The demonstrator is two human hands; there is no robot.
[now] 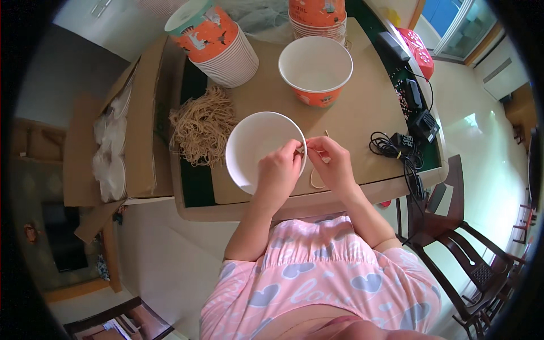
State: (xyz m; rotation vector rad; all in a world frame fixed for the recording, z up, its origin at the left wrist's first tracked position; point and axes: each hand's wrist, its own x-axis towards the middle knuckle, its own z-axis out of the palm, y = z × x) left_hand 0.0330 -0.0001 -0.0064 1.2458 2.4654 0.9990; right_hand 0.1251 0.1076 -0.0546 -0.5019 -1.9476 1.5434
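Bucket (249,148) looks white inside and round-rimmed.

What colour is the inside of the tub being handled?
The tub is white inside, clearest in the head view.

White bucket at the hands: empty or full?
The bucket looks empty: bare white inside, nothing visible in it. The left hand hides part of it.

Count: hands 2 (left hand (279,170), right hand (334,164)). Separate tubs 2: near tub (252,141), far tub (315,97). Tub stacks 2: left stack (218,51), right stack (317,18); tubs per stack not reliably countable. Cord bundle (203,127) 1. Cardboard box (143,124) 1. Desk (195,212) 1. Black adapters (425,125) at least 2, exact number unclear
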